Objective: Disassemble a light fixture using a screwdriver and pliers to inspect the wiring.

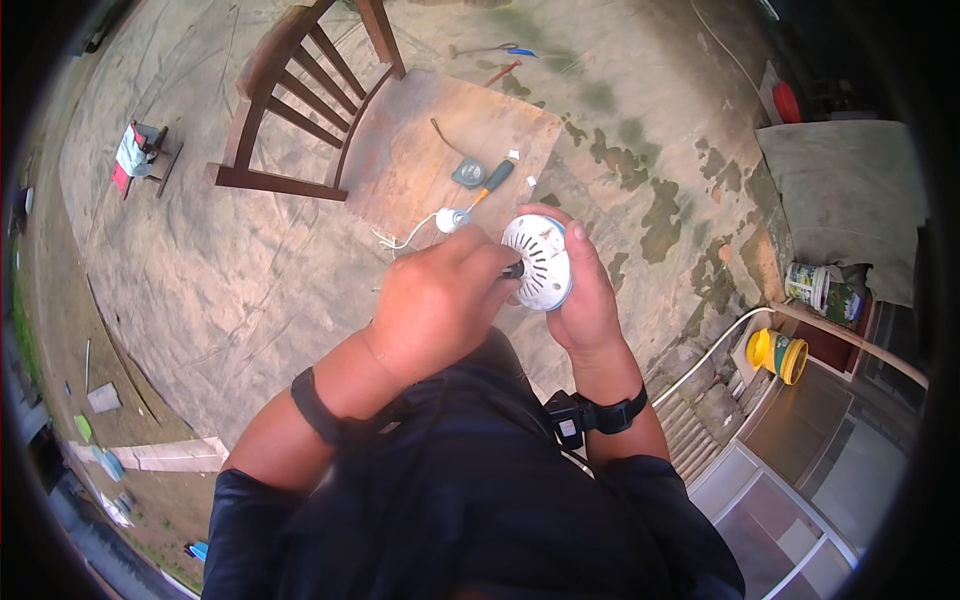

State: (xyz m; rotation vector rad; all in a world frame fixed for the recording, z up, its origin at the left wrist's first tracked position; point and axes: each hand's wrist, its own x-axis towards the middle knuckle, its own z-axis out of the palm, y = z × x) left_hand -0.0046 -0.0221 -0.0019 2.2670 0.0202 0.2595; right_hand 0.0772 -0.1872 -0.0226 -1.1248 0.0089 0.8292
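Hands, two in number, are seen at the centre of the frame, each wrist ringed by a dark band. One round white plastic cover [538, 262], pierced with radial slots and edged in blue, is gripped by the right hand [585, 295], whose fingers are curled around its rim from the right; its slotted face is turned toward the left of the frame and slightly upward. The left hand [440, 300] is closed in a fist around one dark tool [513, 270], of which only the tip can be seen, lying roughly level and pointed rightward against the cover's face. Just above the hands, one worn wooden chair [300, 120] is seen, with a slatted back at upper left and a flat, scuffed seat. On the seat are laid one screwdriver [492, 183] with an orange-and-black handle, its long axis running from upper right to lower left, one small white lamp holder [452, 220] with thin white wires, and one small grey round part [468, 173]. Cracked, stained concrete floor [650, 150] is spread around.
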